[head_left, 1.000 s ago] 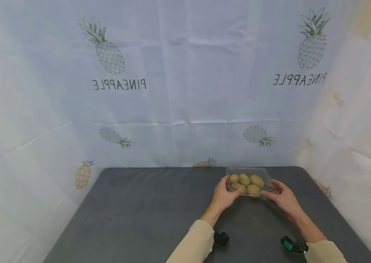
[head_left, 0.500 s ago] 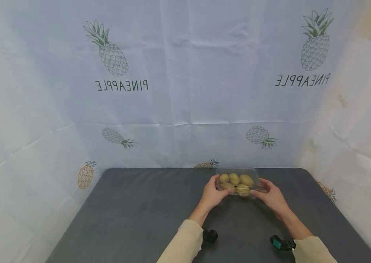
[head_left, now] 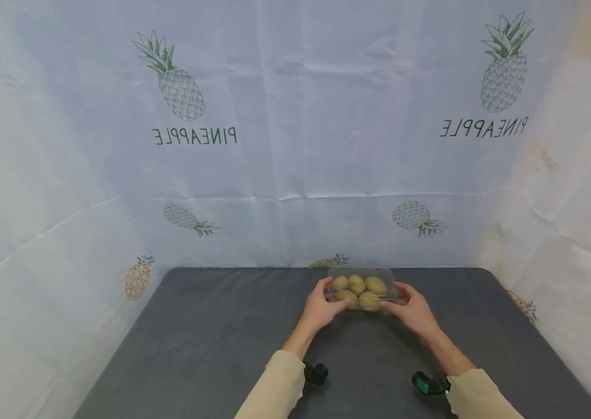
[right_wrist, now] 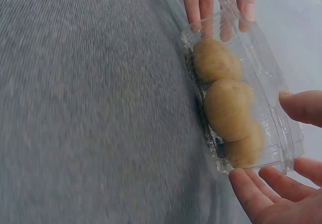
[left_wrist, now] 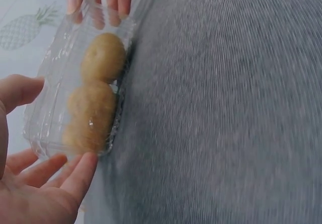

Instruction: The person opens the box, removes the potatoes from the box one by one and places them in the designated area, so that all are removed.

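Note:
A clear plastic box [head_left: 360,271] holding several yellow-brown potatoes [head_left: 356,284] is near the back of the dark table, right of the middle. My left hand [head_left: 319,308] grips its left end, thumb towards me and fingers round the side. At the opposite end, my right hand [head_left: 415,312] holds it the same way. In the left wrist view, left fingertips [left_wrist: 86,164] press against the end wall of the box [left_wrist: 53,98]. Seen from the right wrist, the potatoes [right_wrist: 229,108] lie along the box's bottom. Whether the box touches the table cannot be told.
The dark grey table top [head_left: 222,343] spreads to the left and in front of the hands. White cloth [head_left: 295,157] printed with pineapples hangs behind it and along both sides. Each wrist wears a black strap, the right one [head_left: 428,384] with a green patch.
Both hands have moved the box of potatoes steadily leftward along the back of the table, keeping their grip. The head view has shifted slightly.

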`<action>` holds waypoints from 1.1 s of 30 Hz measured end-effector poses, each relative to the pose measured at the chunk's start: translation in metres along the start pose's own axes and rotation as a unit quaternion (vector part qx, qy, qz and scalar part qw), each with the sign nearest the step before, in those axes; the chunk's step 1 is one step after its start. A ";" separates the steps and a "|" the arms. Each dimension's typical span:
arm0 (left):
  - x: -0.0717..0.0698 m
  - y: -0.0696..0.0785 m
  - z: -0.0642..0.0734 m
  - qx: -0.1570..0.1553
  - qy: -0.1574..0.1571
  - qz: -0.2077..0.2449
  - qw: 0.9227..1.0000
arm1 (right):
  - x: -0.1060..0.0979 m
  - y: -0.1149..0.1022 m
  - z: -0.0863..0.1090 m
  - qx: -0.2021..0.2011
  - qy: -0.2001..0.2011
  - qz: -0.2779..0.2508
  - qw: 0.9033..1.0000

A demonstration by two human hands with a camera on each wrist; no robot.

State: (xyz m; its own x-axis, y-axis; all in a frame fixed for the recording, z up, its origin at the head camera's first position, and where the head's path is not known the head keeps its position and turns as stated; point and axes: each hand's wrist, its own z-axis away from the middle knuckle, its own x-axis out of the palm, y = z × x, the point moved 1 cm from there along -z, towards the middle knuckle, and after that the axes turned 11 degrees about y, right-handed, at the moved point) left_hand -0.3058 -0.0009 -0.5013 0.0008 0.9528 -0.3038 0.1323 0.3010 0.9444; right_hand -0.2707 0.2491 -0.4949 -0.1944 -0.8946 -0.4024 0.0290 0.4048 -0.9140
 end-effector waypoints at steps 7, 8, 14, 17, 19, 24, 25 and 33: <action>-0.017 -0.007 -0.002 0.003 0.006 0.004 1.000 | 0.018 -0.007 -0.002 -0.007 0.001 -0.004 1.000; -0.019 -0.007 -0.002 0.003 0.006 0.005 1.000 | 0.020 -0.008 -0.001 -0.010 0.000 -0.004 1.000; -0.031 -0.009 -0.001 0.003 0.007 0.003 1.000 | 0.030 -0.014 -0.001 -0.012 0.003 0.004 1.000; -0.035 -0.011 -0.002 0.005 0.009 -0.001 1.000 | 0.034 -0.016 -0.001 -0.013 0.004 0.005 1.000; -0.036 -0.012 -0.002 0.003 0.010 -0.004 1.000 | 0.036 -0.018 -0.001 -0.013 0.006 0.004 1.000; -0.043 -0.015 -0.001 0.000 0.014 -0.012 1.000 | 0.043 -0.020 0.000 -0.013 0.006 0.008 1.000; -0.045 -0.016 0.000 0.001 0.015 -0.015 1.000 | 0.044 -0.020 0.001 -0.015 0.006 0.010 1.000; -0.060 -0.022 0.003 0.014 0.010 -0.036 0.999 | 0.052 -0.021 0.006 -0.037 -0.006 0.021 0.999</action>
State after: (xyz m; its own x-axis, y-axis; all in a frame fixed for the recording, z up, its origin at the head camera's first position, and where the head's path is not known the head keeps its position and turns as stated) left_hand -0.3058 -0.0644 -0.5040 -0.0303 0.9295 -0.3675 0.1595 0.3674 0.9163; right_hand -0.2757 0.1933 -0.4972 -0.1833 -0.8789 -0.4404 -0.0362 0.4537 -0.8904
